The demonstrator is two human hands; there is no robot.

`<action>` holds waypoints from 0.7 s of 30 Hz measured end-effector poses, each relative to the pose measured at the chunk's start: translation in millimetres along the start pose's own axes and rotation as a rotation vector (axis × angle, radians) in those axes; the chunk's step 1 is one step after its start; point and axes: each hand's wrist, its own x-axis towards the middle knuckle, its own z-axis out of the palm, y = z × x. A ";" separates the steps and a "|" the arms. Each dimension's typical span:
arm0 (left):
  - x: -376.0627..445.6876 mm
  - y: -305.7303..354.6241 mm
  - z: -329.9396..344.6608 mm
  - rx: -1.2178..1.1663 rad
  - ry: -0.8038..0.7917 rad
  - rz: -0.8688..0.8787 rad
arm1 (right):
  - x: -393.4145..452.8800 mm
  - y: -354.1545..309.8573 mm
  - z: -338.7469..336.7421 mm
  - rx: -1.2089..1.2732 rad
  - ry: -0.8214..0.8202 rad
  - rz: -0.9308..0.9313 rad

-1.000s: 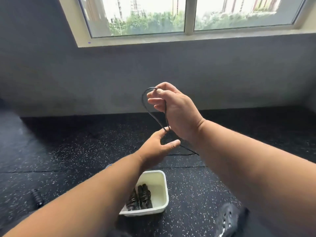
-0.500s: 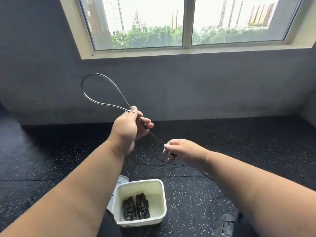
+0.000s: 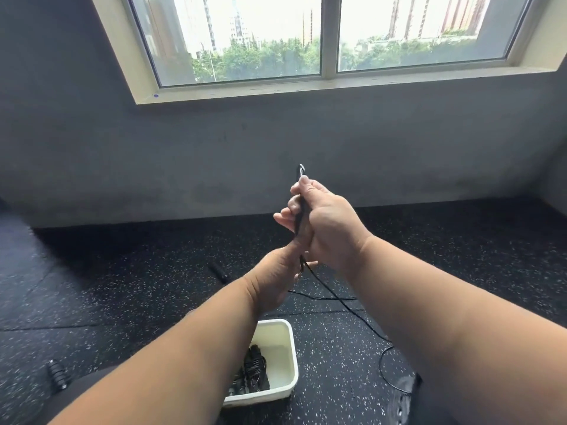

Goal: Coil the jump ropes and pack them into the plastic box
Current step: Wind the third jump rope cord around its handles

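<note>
Head view: the right hand [image 3: 328,228] holds up folded loops of the black jump rope [image 3: 300,216], grip curled around them. Just below, the left hand [image 3: 276,280] pinches the rope too. Its loose end trails across the floor [image 3: 122,286]. Near, the white plastic box [image 3: 283,357] holds coiled ropes [image 3: 251,372].

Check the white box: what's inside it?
Inside the plastic box lie black coiled jump ropes against its near-left side; the far part shows bare white bottom. The left forearm covers the box's left edge, hiding anything there.
</note>
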 end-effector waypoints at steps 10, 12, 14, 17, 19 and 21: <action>-6.1 83.4 -16.1 -0.469 0.210 0.269 | -8.7 41.3 -53.5 -0.353 -0.498 0.388; -7.7 97.0 -34.8 -0.473 0.249 0.309 | -16.7 51.1 -58.2 -0.407 -0.557 0.444; -6.1 93.5 -54.4 -0.449 0.301 0.285 | -21.3 55.8 -55.6 -0.403 -0.463 0.393; 8.0 62.8 -72.9 -0.322 0.301 0.072 | -22.2 59.7 -45.4 -0.466 -0.147 0.157; 16.1 32.9 -76.0 -0.219 0.153 -0.141 | -20.0 53.7 -34.3 -0.369 -0.059 0.043; 16.6 8.7 -72.6 -0.142 -0.063 -0.229 | -15.3 39.5 -22.1 -0.207 -0.009 0.008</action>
